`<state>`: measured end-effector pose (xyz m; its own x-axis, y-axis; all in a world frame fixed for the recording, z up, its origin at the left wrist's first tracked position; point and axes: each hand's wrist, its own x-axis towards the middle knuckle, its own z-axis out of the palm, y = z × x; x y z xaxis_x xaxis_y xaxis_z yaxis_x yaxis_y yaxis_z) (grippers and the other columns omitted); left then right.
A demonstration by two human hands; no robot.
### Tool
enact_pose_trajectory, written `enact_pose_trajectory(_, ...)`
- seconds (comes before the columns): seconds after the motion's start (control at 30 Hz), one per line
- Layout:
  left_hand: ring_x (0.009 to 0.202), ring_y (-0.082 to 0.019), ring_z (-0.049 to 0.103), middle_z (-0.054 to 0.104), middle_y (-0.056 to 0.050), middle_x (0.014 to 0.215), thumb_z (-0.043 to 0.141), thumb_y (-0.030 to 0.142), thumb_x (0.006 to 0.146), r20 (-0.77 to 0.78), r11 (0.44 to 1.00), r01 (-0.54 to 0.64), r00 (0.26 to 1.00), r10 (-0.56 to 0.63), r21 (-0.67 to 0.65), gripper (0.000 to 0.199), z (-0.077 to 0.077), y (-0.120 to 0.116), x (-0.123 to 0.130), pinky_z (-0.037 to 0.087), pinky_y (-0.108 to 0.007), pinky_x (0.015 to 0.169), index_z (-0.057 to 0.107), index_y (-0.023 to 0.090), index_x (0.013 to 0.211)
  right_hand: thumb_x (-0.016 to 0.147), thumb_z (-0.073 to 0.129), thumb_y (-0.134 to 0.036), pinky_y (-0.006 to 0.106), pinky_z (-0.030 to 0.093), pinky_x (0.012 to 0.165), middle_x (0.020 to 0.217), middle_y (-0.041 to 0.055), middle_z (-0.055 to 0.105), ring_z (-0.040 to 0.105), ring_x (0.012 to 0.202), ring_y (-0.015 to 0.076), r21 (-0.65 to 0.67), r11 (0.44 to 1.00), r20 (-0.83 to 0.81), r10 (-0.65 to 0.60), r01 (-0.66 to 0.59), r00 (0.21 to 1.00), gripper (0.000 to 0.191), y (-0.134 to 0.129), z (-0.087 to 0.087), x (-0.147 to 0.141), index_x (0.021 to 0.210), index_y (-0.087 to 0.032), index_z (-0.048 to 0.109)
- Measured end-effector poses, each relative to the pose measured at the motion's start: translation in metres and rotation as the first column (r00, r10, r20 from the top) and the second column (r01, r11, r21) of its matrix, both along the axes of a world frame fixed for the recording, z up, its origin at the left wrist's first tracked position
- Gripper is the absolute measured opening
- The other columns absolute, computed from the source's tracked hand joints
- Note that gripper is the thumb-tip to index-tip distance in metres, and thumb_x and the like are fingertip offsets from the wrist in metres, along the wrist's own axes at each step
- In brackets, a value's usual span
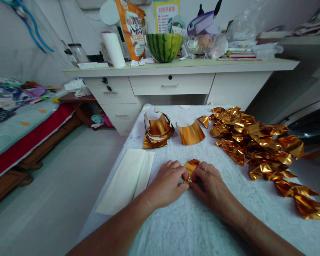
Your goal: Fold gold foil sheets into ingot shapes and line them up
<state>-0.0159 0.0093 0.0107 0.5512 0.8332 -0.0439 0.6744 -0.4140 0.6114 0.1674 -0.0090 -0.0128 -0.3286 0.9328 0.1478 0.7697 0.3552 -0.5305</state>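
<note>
Between my two hands, near the middle of the cloth-covered table [176,227], is a small piece of gold foil [191,166]. My left hand [170,181] pinches its lower left edge, and my right hand [209,183] pinches the right side close by, fingertips nearly touching. Beyond them lies a curved gold sheet [191,134]. To its left sits a curled stack of gold sheets [160,128]. Many folded gold foil pieces [240,135] are heaped along the right side. White paper sheets [122,181] lie flat left of my left hand.
A white desk [173,83] with drawers stands behind the table, holding a watermelon half [164,48], an orange bag [134,32], a white roll [113,49] and plastic bags. A bed [24,124] is at the left, and a dark-doored appliance [309,117] at the right.
</note>
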Motion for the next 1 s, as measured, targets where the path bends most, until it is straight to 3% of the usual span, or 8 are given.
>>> enact_pose_trajectory(0.43,0.100,-0.023,0.051,0.058,-0.002,0.096,0.063,0.019,0.081,-0.021,0.999,-0.036,0.999,0.036,-0.005,0.007,-0.001,0.000,0.003,0.039,-0.036,0.088,0.059,0.022,0.085,0.084,0.055,-0.015,0.039,0.037,0.072,0.090,0.0068,0.052,0.046,0.084,0.0250,0.018,1.000,0.091,-0.001,-0.001,0.996,0.006,-0.006,0.005,-0.002,0.086,-0.020,0.054)
enact_pose_trajectory(0.83,0.100,-0.022,0.051,0.059,-0.001,0.097,0.064,0.017,0.080,0.000,0.999,-0.029,1.000,0.029,0.017,0.009,-0.006,-0.001,0.002,0.038,-0.035,0.087,0.060,0.022,0.087,0.080,0.054,-0.009,0.043,0.038,0.079,0.109,0.0085,0.054,0.047,0.096,0.0272,-0.006,1.000,0.111,0.021,-0.021,0.994,0.031,-0.005,0.008,0.012,0.107,-0.024,0.048)
enact_pose_trajectory(1.0,0.098,-0.022,0.051,0.059,-0.001,0.095,0.064,0.018,0.080,0.000,0.999,-0.042,0.999,0.042,0.015,0.009,-0.006,-0.002,0.002,0.039,-0.035,0.088,0.061,0.022,0.087,0.073,0.054,-0.006,0.042,0.039,0.079,0.105,0.0078,0.054,0.048,0.093,0.0260,-0.023,0.999,0.075,0.027,-0.025,0.997,0.037,-0.001,0.007,0.027,0.106,-0.022,0.048)
